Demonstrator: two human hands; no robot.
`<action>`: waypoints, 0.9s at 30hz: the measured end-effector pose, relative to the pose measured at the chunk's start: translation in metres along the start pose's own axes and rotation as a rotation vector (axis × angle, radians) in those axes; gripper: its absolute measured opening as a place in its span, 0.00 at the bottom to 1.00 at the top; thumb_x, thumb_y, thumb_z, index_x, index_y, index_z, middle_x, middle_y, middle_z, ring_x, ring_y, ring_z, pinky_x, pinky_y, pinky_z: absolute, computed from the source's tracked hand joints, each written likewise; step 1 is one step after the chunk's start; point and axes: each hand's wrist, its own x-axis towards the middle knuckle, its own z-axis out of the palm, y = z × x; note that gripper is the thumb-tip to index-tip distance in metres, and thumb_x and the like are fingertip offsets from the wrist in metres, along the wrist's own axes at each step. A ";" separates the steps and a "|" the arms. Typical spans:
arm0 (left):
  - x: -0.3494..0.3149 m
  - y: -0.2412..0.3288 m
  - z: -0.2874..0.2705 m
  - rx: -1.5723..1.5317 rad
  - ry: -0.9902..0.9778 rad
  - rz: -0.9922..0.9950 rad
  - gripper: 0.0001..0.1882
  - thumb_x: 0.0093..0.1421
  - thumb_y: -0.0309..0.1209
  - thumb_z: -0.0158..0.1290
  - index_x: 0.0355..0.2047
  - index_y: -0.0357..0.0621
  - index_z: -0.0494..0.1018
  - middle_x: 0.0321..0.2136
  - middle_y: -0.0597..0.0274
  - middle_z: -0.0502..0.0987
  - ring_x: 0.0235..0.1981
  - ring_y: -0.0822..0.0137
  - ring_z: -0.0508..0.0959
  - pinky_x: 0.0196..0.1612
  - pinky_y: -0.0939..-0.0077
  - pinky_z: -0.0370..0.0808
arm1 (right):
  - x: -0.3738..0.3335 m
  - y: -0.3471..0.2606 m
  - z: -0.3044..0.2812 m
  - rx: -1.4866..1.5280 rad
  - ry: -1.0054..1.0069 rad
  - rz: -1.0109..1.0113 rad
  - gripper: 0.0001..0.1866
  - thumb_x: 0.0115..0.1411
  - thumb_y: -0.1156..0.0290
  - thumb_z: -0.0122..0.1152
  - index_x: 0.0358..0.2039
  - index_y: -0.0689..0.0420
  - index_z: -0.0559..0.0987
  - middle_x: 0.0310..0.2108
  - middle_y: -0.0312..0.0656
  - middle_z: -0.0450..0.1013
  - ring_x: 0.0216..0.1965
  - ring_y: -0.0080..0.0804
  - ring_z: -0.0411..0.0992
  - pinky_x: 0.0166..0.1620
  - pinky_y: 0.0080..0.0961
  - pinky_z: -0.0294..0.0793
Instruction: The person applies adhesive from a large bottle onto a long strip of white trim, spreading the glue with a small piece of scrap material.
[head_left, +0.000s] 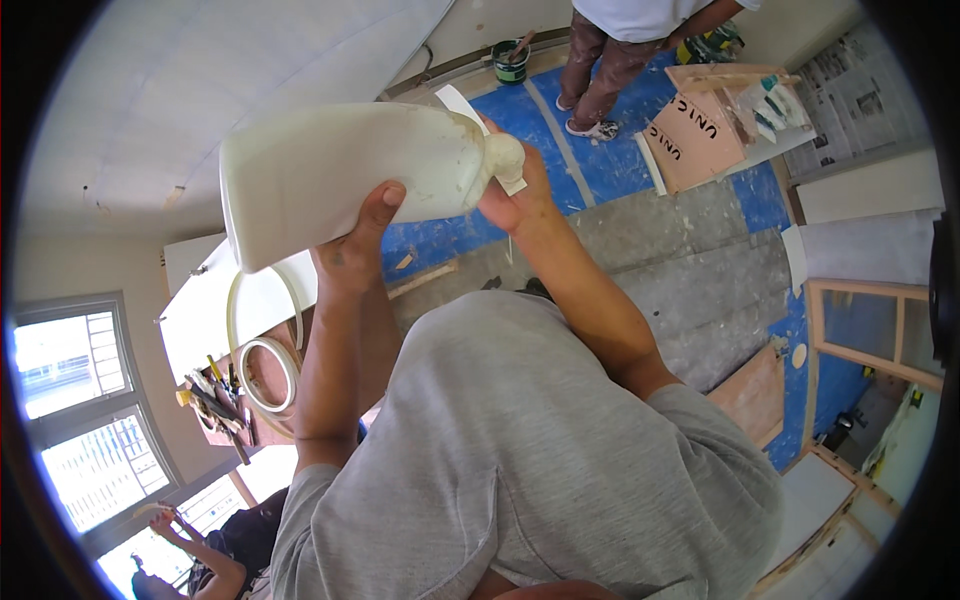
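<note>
Blue sheeting (612,172) and scuffed grey sheets (690,295) across floor; 1 other person in brown trousers (607,62) standing beyond. Large white rounded bottle (320,165), cream-coloured nozzle (504,158), held out ahead of body, tipped nearly level, nozzle toward right. Bare left hand (352,245) raised under bottle, forearm near upright, thumb pressed on near side, other fingers hidden behind. Bare right hand (524,192) just behind nozzle, next to flat white strip (459,101), forearm slanting up and leftward; fingers mostly covered, cannot tell whether pinching strip or spread.
</note>
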 end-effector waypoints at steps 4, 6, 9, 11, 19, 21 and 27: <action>-0.006 -0.007 -0.011 0.276 -0.024 -0.212 0.21 0.56 0.25 0.66 0.48 0.35 0.74 0.44 0.56 0.78 0.43 0.63 0.77 0.48 0.66 0.76 | 0.008 -0.006 -0.019 0.029 -0.395 0.079 0.13 0.66 0.72 0.54 0.48 0.64 0.75 0.39 0.44 0.76 0.39 0.33 0.77 0.47 0.30 0.78; -0.009 -0.007 -0.007 0.152 0.035 -0.189 0.22 0.56 0.26 0.66 0.50 0.36 0.74 0.45 0.56 0.78 0.43 0.62 0.77 0.49 0.66 0.75 | -0.001 -0.001 -0.005 -0.007 -0.083 -0.031 0.13 0.66 0.72 0.54 0.48 0.65 0.75 0.39 0.44 0.76 0.40 0.33 0.77 0.49 0.31 0.78; -0.011 -0.002 -0.001 -0.009 -0.040 -0.027 0.22 0.56 0.25 0.66 0.50 0.36 0.74 0.44 0.57 0.78 0.43 0.62 0.77 0.49 0.66 0.76 | 0.005 -0.006 -0.021 -0.085 -0.276 0.014 0.21 0.63 0.70 0.52 0.54 0.67 0.73 0.53 0.50 0.74 0.56 0.41 0.72 0.62 0.39 0.70; -0.011 -0.003 -0.003 0.022 -0.007 -0.195 0.22 0.55 0.24 0.66 0.50 0.36 0.74 0.44 0.57 0.78 0.43 0.62 0.77 0.49 0.67 0.75 | 0.006 -0.008 -0.032 -0.039 -0.340 0.002 0.17 0.65 0.71 0.53 0.52 0.67 0.74 0.45 0.47 0.76 0.47 0.35 0.75 0.53 0.32 0.76; -0.018 0.010 -0.003 0.200 -0.010 -0.242 0.20 0.54 0.23 0.66 0.47 0.36 0.75 0.42 0.58 0.78 0.43 0.64 0.77 0.49 0.67 0.75 | -0.010 -0.004 -0.004 -0.042 -0.160 -0.053 0.15 0.68 0.71 0.52 0.50 0.67 0.74 0.41 0.46 0.77 0.42 0.32 0.77 0.48 0.27 0.79; -0.021 0.004 -0.003 0.166 -0.010 -0.170 0.19 0.54 0.23 0.66 0.47 0.36 0.75 0.42 0.58 0.79 0.42 0.64 0.77 0.49 0.67 0.75 | -0.008 -0.006 -0.009 -0.014 -0.209 0.000 0.16 0.68 0.71 0.52 0.51 0.67 0.74 0.42 0.46 0.77 0.42 0.32 0.77 0.48 0.27 0.79; -0.020 -0.003 -0.016 0.002 -0.008 -0.226 0.20 0.55 0.26 0.67 0.47 0.37 0.76 0.44 0.57 0.79 0.45 0.64 0.77 0.49 0.68 0.75 | -0.019 -0.008 0.001 -0.089 -0.114 -0.046 0.14 0.68 0.69 0.52 0.49 0.64 0.75 0.36 0.42 0.78 0.39 0.30 0.78 0.41 0.25 0.79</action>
